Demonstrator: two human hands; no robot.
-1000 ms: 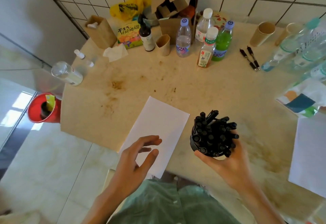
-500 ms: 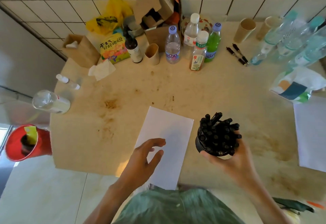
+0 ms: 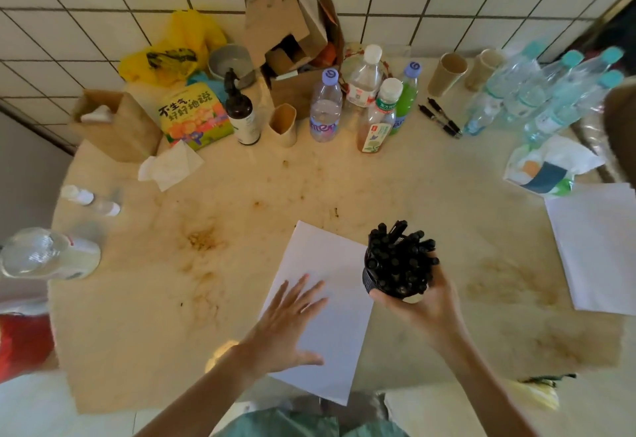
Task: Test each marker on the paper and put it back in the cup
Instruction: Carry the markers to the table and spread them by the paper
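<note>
Down at the near edge of the tabletop (image 3: 344,178): left hand (image 3: 287,325) flat on the sheet of paper (image 3: 340,330), fingers straight and spread, holding nothing, just pinning the page. Lower corner of the sheet overhanging the near edge. Paper blank as far as can be seen, not a stroke on it.

Just right of the sheet: right hand (image 3: 418,302) curled round the base of the black cup (image 3: 371,280), gripping it from below and from the side. Cup crammed with black markers (image 3: 399,257), caps pointing up and splaying outward. Whether the cup stands on the tabletop or hangs slightly above it, cannot tell.

Progress, by the look of it: right at the start. No marker drawn out, none uncapped, nothing tested. Whole bundle left to go, one by one.

Against half a second back: left hand then hovering with fingers bent over the near part of the sheet, now pressed down flat. Cup in much the same place beside the paper, grip unchanged.

Farther out, right edge: a second stack of white sheets (image 3: 599,247), a crumpled printed bag (image 3: 550,171) beyond it. Back edge by the tiled wall: two loose black pens (image 3: 442,120), paper cups (image 3: 447,73), a row of drink bottles (image 3: 325,106), a dark pump bottle (image 3: 242,116), a torn cardboard box (image 3: 292,41), a colourful carton (image 3: 194,115), a tissue (image 3: 170,166). Left edge: a clear bottle on its side (image 3: 48,254).
</note>
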